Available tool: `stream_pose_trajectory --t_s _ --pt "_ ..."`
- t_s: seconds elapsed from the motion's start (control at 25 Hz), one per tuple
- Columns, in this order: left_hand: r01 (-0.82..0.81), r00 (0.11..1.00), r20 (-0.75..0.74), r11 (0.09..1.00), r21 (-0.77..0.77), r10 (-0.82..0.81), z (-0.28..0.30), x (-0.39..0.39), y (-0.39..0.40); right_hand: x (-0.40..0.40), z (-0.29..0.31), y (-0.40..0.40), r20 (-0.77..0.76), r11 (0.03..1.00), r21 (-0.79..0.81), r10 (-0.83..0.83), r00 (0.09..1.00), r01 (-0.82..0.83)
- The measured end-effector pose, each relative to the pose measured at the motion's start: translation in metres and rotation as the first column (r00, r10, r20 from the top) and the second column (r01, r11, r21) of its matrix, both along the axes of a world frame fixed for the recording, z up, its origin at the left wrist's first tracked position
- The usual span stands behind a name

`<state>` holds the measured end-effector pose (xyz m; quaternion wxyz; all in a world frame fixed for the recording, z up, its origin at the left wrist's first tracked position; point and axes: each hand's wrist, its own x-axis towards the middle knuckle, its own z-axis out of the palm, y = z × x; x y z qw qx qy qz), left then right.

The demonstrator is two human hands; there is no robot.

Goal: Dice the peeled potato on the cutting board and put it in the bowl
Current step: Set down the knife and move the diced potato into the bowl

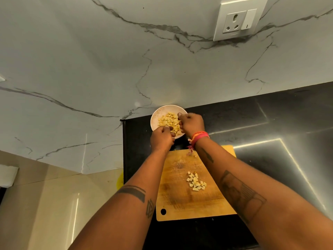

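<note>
2 curled hands [177, 129] over round white bowl [163, 110] — pale potato cubes [168, 120] inside

Wall ahead of me: white marble-look panel [90, 60] with grey veins running across it. Fitting: one white socket-and-switch plate [238, 18], upper right of that wall. Counter under my arms: black polished stone [261, 123], meeting the wall along its far edge, its left edge ending beside a lower beige glossy surface [45, 204]. Light: thin bright strip reflections [288, 152] crossing the counter's right side; a vertical glare line on the beige surface.
</note>
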<state>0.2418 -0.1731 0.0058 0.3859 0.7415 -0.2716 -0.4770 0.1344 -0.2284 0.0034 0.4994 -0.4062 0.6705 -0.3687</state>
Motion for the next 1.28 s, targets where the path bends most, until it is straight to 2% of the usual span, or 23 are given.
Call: stream_pose_trajectory --t_s 0.08,0.12,0.16,0.24,0.28,0.32,0.36,0.4,0.44,0.48,0.6,0.68,0.76,0.96,1.08,1.2,1.28 --pt "0.047 0.999 0.006 0.998 0.029 -0.047 -0.003 -0.010 0.022 -0.014 0.002 0.034 0.256 0.971 0.172 -0.205 0.945 0.164" --pt "0.072 0.997 0.007 0.996 0.053 -0.072 -0.006 -0.016 0.033 -0.022 0.003 0.052 0.289 0.955 0.229 -0.253 0.923 0.190" --pt "0.104 0.994 0.023 0.992 0.071 -0.106 -0.009 -0.021 0.047 -0.029 -0.002 0.070 0.250 0.953 0.238 -0.246 0.937 0.186" --pt "0.205 0.967 0.133 0.973 0.104 -0.218 -0.020 -0.028 0.073 -0.044 -0.015 0.105 0.014 0.992 0.100 -0.083 0.996 0.081" --pt "0.259 0.937 0.211 0.958 0.122 -0.280 -0.025 -0.032 0.087 -0.051 -0.025 0.122 -0.138 0.998 0.006 0.057 0.989 -0.057" --pt "0.302 0.897 0.292 0.943 0.141 -0.331 -0.031 -0.035 0.100 -0.058 -0.036 0.137 -0.309 0.965 -0.049 0.230 0.923 -0.257" --pt "0.329 0.856 0.366 0.931 0.157 -0.364 -0.037 -0.037 0.110 -0.063 -0.043 0.148 -0.470 0.891 -0.043 0.382 0.796 -0.453" --pt "0.343 0.825 0.416 0.924 0.169 -0.382 -0.042 -0.039 0.118 -0.069 -0.046 0.157 -0.587 0.814 0.012 0.476 0.655 -0.581" --pt "0.352 0.806 0.440 0.918 0.181 -0.396 -0.045 -0.040 0.123 -0.075 -0.049 0.163 -0.648 0.771 0.086 0.524 0.553 -0.631" --pt "0.369 0.793 0.445 0.909 0.193 -0.416 -0.045 -0.042 0.125 -0.081 -0.050 0.168 -0.658 0.760 0.154 0.556 0.508 -0.632" --pt "0.454 0.733 0.460 0.864 0.218 -0.502 -0.041 -0.047 0.126 -0.091 -0.050 0.181 -0.587 0.740 0.295 0.639 0.496 -0.605" --pt "0.474 0.712 0.467 0.849 0.234 -0.525 -0.041 -0.051 0.125 -0.089 -0.052 0.179 -0.582 0.718 0.325 0.665 0.468 -0.615" --pt "0.472 0.711 0.459 0.845 0.250 -0.533 -0.039 -0.054 0.127 -0.080 -0.051 0.170 -0.546 0.720 0.331 0.674 0.498 -0.610" --pt "0.337 0.864 0.307 0.911 0.237 -0.399 -0.037 -0.058 0.130 -0.069 -0.050 0.161 -0.528 0.747 0.304 0.649 0.548 -0.591" --pt "0.267 0.911 0.251 0.932 0.246 -0.327 -0.040 -0.063 0.133 -0.065 -0.051 0.161 -0.518 0.765 0.295 0.631 0.577 -0.572" --pt "0.177 0.970 0.116 0.949 0.260 -0.212 -0.038 -0.061 0.135 -0.063 -0.048 0.160 -0.491 0.781 0.315 0.620 0.612 -0.539" --pt "0.139 0.987 0.035 0.951 0.277 -0.155 -0.035 -0.058 0.133 -0.065 -0.049 0.158 -0.462 0.813 0.286 0.581 0.670 -0.508"
